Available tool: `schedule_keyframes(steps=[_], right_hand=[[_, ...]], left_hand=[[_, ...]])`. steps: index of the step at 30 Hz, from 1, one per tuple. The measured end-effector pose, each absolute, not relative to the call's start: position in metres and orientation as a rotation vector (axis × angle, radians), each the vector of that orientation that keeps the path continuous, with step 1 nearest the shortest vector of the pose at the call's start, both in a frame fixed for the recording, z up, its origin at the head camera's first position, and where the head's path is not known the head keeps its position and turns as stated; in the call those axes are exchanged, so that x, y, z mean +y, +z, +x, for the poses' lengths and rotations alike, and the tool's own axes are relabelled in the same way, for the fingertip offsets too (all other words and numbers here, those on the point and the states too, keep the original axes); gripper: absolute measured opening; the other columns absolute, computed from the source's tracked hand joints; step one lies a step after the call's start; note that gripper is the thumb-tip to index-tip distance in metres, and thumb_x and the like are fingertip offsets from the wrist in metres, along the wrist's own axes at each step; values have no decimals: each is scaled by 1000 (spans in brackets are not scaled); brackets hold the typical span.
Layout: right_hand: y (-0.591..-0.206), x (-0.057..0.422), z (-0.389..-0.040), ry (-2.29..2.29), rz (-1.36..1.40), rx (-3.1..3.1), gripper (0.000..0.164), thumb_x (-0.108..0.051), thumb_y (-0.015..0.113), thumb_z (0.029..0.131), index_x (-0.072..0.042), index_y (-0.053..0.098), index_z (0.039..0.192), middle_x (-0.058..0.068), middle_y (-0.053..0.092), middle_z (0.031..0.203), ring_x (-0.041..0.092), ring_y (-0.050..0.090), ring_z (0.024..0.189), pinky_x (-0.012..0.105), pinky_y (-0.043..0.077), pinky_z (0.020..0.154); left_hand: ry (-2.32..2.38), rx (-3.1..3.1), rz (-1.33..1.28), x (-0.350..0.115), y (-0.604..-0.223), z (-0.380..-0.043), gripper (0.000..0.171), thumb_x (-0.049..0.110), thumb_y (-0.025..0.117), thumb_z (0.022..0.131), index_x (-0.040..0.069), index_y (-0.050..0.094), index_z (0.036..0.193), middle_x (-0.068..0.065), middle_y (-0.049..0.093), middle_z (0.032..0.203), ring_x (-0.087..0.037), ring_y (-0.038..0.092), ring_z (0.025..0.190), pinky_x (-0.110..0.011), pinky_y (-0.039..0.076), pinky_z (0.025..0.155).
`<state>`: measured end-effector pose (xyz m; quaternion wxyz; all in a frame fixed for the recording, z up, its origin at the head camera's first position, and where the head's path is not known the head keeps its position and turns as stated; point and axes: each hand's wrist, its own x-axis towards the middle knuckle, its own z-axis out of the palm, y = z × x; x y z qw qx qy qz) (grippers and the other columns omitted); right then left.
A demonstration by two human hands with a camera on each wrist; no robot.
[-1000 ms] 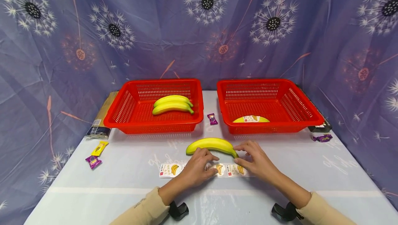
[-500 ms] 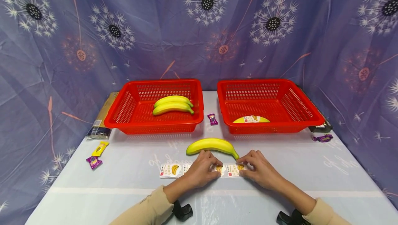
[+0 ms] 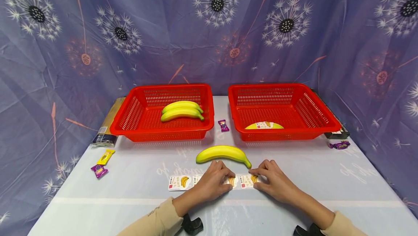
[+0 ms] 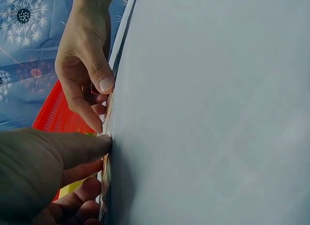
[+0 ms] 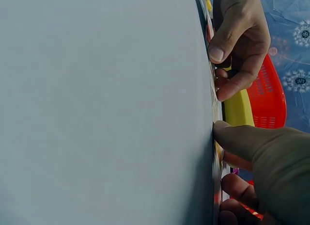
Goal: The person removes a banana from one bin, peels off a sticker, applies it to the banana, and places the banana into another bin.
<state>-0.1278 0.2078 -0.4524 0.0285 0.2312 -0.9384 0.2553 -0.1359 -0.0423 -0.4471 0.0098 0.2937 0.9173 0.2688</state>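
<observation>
A strip of white banana-print stickers (image 3: 179, 182) lies across the table in front of me, its middle and right end partly covered by my hands. My left hand (image 3: 213, 181) pinches it near the middle between thumb and fingers. Toward the right end my right hand (image 3: 273, 179) pinches it as well, thumb on the near side. Both wrist views catch the strip almost edge-on, with the left thumb (image 4: 97, 146) and the right thumb (image 5: 230, 136) against it. Just beyond the hands a single yellow banana (image 3: 223, 152) rests on the table, its stem pointing right.
Two bananas (image 3: 182, 112) lie in the left red basket (image 3: 163, 134). The right red basket (image 3: 287, 134) holds a banana bearing a sticker (image 3: 264, 125). Wrapped candies (image 3: 223, 125) are scattered about, some at left (image 3: 99, 170). A brown packet (image 3: 109, 123) sits beside the left basket.
My right hand has come down from the banana's stem end to the sticker strip. Both hands now pinch the strip, which has shifted slightly toward me. The banana stays in place.
</observation>
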Motion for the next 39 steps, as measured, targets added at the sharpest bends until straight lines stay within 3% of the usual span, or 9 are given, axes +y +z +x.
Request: schedule_keyframes(steps=[12,18,22,28,39], right_hand=[[-460,208,-123,739,789,-2746,31,-17,81,70,-30,67,95,-16,49,91,-1,33,89,18,36,70],[-462,207,-122,724,820,-2695,37,-16,83,67,-23,65,99,-16,52,86,-2,34,86,17,37,69],[-463,206,-121,847,713,-2746,35,-13,81,69,-18,69,102,-16,51,82,-1,35,83,17,36,67],[-467,206,-122,937,592,-2725,25,-9,78,72,-21,75,93,-19,51,77,-1,38,78,17,37,63],[-471,210,-122,1095,634,-2586,26,-3,74,76,-27,73,86,-17,55,82,2,41,77,18,37,63]], left_hand=[[828,2888,925,-42,-448,-132,26,22,75,76,18,71,101,3,55,92,-8,41,87,-23,38,81],[819,2886,913,-41,-449,-133,26,22,75,76,19,71,101,4,55,92,-8,41,87,-23,38,81],[810,2885,907,-41,-449,-134,25,22,75,76,19,71,101,3,55,92,-8,41,87,-22,38,82],[805,2883,903,-41,-446,-133,26,22,75,76,19,71,101,4,54,92,-8,40,87,-22,37,81],[827,2863,903,-42,-446,-134,26,21,75,77,18,71,103,3,54,90,-7,38,85,-19,34,76]])
